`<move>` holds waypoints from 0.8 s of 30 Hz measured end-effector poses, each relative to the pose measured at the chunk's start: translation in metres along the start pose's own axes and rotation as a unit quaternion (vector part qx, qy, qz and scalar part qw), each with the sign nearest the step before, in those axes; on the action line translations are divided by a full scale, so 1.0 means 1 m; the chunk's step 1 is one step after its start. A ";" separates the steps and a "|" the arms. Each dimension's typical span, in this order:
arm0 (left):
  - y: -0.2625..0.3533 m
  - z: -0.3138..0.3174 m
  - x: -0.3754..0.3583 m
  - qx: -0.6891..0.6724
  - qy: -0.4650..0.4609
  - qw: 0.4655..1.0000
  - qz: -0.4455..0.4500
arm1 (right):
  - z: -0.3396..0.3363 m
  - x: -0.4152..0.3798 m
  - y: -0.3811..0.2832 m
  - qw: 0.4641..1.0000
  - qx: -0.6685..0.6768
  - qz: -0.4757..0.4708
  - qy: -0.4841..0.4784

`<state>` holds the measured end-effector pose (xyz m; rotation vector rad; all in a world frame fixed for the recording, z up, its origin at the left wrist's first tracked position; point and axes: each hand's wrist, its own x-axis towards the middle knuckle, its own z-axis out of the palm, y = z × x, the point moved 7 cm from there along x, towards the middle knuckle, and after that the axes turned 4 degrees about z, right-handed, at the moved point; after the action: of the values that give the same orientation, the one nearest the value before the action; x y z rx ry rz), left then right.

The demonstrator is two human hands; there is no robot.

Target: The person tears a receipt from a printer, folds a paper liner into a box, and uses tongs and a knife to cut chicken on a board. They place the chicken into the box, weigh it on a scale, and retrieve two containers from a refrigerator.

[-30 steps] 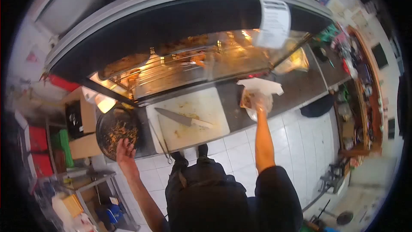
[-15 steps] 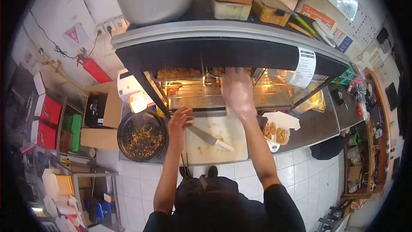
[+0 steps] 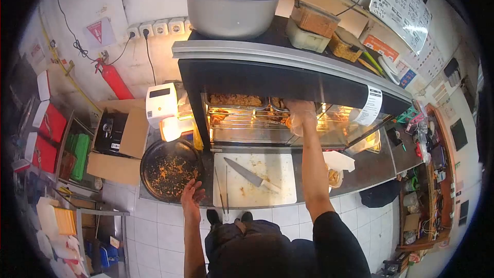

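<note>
My right hand (image 3: pixel 300 116), in a clear plastic glove, reaches into the lit food warmer (image 3: pixel 288 67). Its fingers are hidden beneath the cabinet's dark upper panel, beside a metal tray (image 3: pixel 278 104) of browned food. Another tray of fried food (image 3: pixel 235 100) sits left of it above the wire racks. My left hand (image 3: pixel 192 193) hovers bare by the front rim of a round black pan (image 3: pixel 149 167) strewn with crumbs; its fingers are apart and hold nothing. Between my arms, a knife (image 3: pixel 249 174) lies on the white cutting board (image 3: pixel 285 167), with tongs (image 3: pixel 222 190) along the board's left side.
A white takeaway box (image 3: pixel 339 161) with food stands on the counter, partly behind my right forearm. Atop the warmer are a large grey pot (image 3: pixel 231 13) and several food containers (image 3: pixel 314 20). Left of the warmer is a white device (image 3: pixel 161 104), beyond it a cardboard box (image 3: pixel 135 128).
My left hand has drawn back from above the cutting board to beside the round pan. My right hand has gone deeper into the warmer. The camera view has shifted.
</note>
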<state>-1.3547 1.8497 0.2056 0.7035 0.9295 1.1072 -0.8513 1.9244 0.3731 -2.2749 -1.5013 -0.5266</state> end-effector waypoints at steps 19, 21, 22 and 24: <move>0.013 -0.013 0.010 -0.004 0.026 1.000 -0.005 | -0.068 -0.009 -0.033 0.988 -0.145 -0.005 0.062; 0.009 -0.016 0.010 -0.018 0.029 0.999 -0.010 | -0.063 -0.008 -0.031 0.986 -0.150 0.040 0.057; 0.007 -0.017 0.011 -0.014 0.024 1.000 -0.010 | -0.062 -0.008 -0.031 0.985 -0.152 0.064 0.056; 0.004 -0.021 0.012 -0.014 0.039 0.999 -0.002 | -0.060 -0.012 -0.026 0.980 -0.155 0.118 0.051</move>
<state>-1.3731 1.8632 0.1964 0.6387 0.9795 1.1496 -0.8861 1.8951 0.4218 -2.5700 -1.1452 -0.8418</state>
